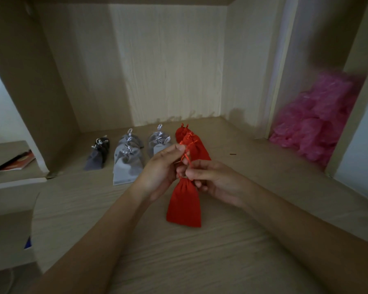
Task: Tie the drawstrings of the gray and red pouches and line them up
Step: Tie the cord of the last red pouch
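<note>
Pale wood panels are boxing in the worktop (242,240), where gray pouches (126,164) and red pouches (197,147) are sitting in rows near the back wall. Just in front of them, one red pouch (184,204) is trailing down from the hands. The left hand (159,166) and right hand (217,181) are both pinching its drawstring (186,155). Pink bags (314,124) are heaping up off to the right.
</note>
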`<action>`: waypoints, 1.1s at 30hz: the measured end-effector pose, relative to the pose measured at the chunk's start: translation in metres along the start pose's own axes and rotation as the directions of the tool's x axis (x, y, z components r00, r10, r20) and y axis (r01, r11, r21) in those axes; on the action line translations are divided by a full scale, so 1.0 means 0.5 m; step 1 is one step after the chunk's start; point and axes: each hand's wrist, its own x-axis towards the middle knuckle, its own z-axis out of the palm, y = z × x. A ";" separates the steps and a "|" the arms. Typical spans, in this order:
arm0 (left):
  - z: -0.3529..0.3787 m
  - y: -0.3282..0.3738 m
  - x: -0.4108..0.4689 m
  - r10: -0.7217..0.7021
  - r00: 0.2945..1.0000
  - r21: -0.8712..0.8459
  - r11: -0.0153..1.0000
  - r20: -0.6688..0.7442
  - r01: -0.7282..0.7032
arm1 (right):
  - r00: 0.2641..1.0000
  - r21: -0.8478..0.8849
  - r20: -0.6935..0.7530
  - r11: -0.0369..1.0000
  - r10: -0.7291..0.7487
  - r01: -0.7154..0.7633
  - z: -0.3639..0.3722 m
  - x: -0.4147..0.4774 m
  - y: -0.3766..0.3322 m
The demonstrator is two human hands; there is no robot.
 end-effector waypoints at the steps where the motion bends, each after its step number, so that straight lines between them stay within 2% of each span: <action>1: 0.000 0.003 0.000 -0.001 1.000 -0.002 1.000 -0.003 0.001 | 1.000 -0.019 0.007 1.000 0.011 -0.011 -0.001 -0.001 -0.001; 3: -0.002 0.007 -0.001 0.013 1.000 0.040 0.999 -0.005 -0.013 | 1.000 -0.032 0.013 0.999 0.003 -0.003 -0.002 -0.002 -0.003; 5: -0.003 0.013 -0.005 0.050 0.999 0.169 0.985 -0.007 -0.048 | 1.000 -0.007 0.003 1.000 -0.014 0.014 -0.003 0.000 -0.004; 10: -0.016 0.016 -0.005 0.184 0.980 0.433 0.891 -0.075 -0.134 | 0.997 0.167 -0.073 0.986 0.027 -0.014 -0.007 0.005 -0.003; 14: -0.024 0.014 -0.003 0.308 0.942 0.584 0.792 -0.132 -0.177 | 0.994 0.124 -0.101 0.991 -0.036 0.048 -0.009 0.004 0.002; 18: -0.022 0.012 -0.005 0.368 0.924 0.640 0.736 -0.104 -0.221 | 0.989 0.050 -0.118 0.995 -0.085 0.092 -0.008 0.002 0.002; 25: -0.012 0.005 -0.003 0.359 0.929 0.608 0.759 -0.092 -0.233 | 0.965 -0.016 -0.189 0.983 -0.183 0.183 -0.018 0.007 0.011; 29: -0.002 0.007 0.001 0.318 0.935 0.488 0.848 -0.159 -0.206 | 0.944 -0.038 -0.252 0.977 -0.212 0.209 -0.020 0.013 0.009; 31: 0.001 0.012 0.000 0.275 0.942 0.364 0.912 -0.195 -0.191 | 0.931 0.033 -0.308 0.975 -0.198 0.218 -0.018 0.018 0.006; 33: -0.003 0.018 -0.003 0.226 0.959 0.229 0.956 -0.171 -0.184 | 0.923 0.187 -0.362 0.960 -0.131 0.210 -0.021 0.023 0.007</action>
